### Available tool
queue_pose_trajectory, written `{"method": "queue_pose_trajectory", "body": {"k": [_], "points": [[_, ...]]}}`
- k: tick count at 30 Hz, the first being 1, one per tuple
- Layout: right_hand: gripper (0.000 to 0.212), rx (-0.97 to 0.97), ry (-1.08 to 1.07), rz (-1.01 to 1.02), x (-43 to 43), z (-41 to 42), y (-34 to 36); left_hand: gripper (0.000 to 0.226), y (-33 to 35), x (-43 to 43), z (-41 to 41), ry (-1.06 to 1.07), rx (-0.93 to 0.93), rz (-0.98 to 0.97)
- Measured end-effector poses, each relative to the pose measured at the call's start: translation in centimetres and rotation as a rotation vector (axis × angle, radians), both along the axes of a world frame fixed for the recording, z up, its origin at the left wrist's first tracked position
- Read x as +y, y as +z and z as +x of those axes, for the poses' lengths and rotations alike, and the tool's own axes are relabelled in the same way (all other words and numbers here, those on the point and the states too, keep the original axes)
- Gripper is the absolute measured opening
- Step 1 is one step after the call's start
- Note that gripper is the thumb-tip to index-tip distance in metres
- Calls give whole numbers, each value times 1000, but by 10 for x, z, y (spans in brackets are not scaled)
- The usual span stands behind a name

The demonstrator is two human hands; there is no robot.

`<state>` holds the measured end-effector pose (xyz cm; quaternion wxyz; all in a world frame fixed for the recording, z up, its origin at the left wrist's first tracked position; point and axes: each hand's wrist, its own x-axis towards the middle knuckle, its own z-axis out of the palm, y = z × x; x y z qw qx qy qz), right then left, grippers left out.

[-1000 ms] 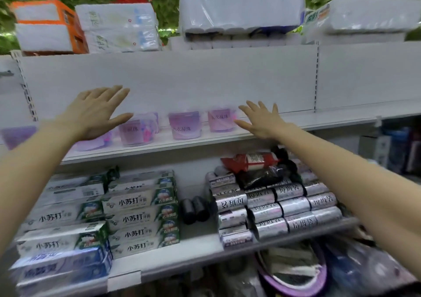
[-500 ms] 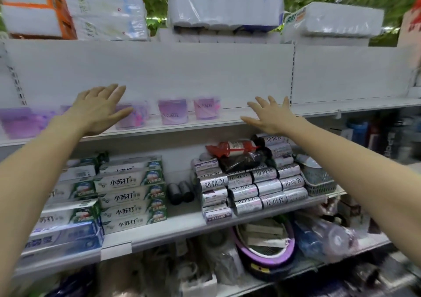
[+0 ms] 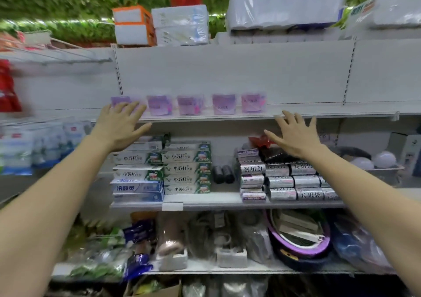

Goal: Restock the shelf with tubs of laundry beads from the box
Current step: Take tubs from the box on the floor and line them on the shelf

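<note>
Several clear tubs of purple laundry beads (image 3: 224,103) stand in a row on the white upper shelf (image 3: 307,109). My left hand (image 3: 120,126) is raised with fingers spread, in front of the leftmost tub (image 3: 120,100) and holding nothing. My right hand (image 3: 296,134) is also spread and empty, just below the shelf's front edge, to the right of the last tub (image 3: 252,102). A cardboard box edge (image 3: 157,291) shows at the bottom of the view.
Toothpaste cartons (image 3: 185,168) and silver rolls (image 3: 280,181) fill the shelf below. Tissue packs (image 3: 284,7) sit on top. A purple basin (image 3: 298,239) and bagged goods lie on the bottom shelf. The upper shelf is bare to the right of the tubs.
The view has swung left and pulled back, so the tubs sit nearer the middle. Both hands stay spread and empty; they sit lower against the shelf.
</note>
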<state>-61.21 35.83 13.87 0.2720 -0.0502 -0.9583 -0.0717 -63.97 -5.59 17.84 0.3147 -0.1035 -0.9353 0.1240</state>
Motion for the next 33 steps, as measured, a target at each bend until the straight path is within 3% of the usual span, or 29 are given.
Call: {"method": "queue_pose_trajectory", "body": {"k": [4,9,17,20,28,33], "points": [[70,81,51,62,-47,9,9,98,5,-44,19,25,85,66],[70,120,60,55,-104,9,12,94,5,-94,22,2,140,77],[69,94,-3,-22,-208,-7,-14,97,-8,-209,-5,-15,92,39],[70,48,5,-40,-239,-11,-29,88,-22,-237,-22,-9,38,46],[66,-74,68,-40,-262,-51,-71,62,-91,-241,-74,-62,-122,48],[64,-159,102,-4,-246,-92,-114,62,-142,-216,-110,-39,-237,33]]}}
